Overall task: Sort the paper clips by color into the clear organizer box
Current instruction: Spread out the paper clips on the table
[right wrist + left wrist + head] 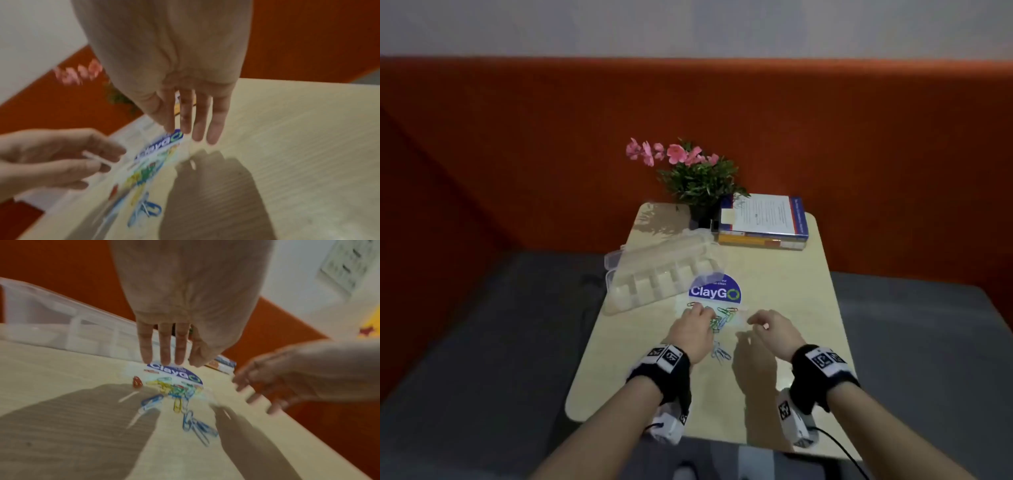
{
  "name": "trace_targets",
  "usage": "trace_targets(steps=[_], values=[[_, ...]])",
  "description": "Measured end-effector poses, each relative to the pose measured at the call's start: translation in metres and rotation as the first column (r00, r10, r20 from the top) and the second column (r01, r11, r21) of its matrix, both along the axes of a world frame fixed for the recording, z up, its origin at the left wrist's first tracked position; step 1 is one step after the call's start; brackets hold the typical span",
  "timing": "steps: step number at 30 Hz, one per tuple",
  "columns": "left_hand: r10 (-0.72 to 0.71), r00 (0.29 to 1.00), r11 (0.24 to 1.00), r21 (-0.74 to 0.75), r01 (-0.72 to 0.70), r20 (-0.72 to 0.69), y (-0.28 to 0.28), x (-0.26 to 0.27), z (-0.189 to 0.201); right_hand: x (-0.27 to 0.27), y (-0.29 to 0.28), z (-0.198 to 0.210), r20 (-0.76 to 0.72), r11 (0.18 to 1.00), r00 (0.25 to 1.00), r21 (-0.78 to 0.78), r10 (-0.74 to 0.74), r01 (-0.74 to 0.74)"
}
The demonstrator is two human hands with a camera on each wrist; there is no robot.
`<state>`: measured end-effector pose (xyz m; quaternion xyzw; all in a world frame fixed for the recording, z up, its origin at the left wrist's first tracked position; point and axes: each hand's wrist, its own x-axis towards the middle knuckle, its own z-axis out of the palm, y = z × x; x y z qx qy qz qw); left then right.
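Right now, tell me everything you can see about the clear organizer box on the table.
The organizer box is clear, slightly milky plastic, long and rectangular, split by thin walls into a row of small compartments. Its hinged lid stands open, tipped back toward the orange wall. The compartments look empty, though blur makes that uncertain. It lies flat at an angle on the pale wooden table, left of the blue sticker and beyond the loose pile of paper clips. Neither hand touches it.
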<state>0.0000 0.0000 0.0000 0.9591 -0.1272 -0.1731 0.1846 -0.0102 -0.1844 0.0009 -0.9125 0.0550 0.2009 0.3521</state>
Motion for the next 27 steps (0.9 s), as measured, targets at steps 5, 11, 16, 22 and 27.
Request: trace_targets(steps=[5,11,16,22,27], values=[[-0.165,0.971,0.942,0.264,0.208,-0.176,-0.01,-0.012,-0.02,0.005,0.028,-0.015,-0.058,0.881,0.916,-0.255,0.397,-0.398],[-0.172,0.951,0.883,0.387,0.265,-0.258,0.011,-0.014,-0.022,-0.003,0.019,-0.014,-0.141,0.764,0.862,-0.408,0.488,-0.499],[-0.117,0.949,0.901,0.371,0.226,-0.294,0.023,-0.006,-0.019,-0.02,0.024,-0.007,-0.103,0.739,0.843,-0.435,0.528,-0.515],[-0.08,0.977,0.942,0.305,0.14,-0.199,0.022,-0.006,-0.01,-0.046,0.026,-0.024,-0.149,0.599,0.717,-0.451,0.681,-0.662],[-0.141,0.963,0.91,0.354,0.217,-0.229,0.021,-0.032,-0.016,-0.041,0.005,-0.028,-0.113,0.702,0.793,-0.403,0.598,-0.587]])
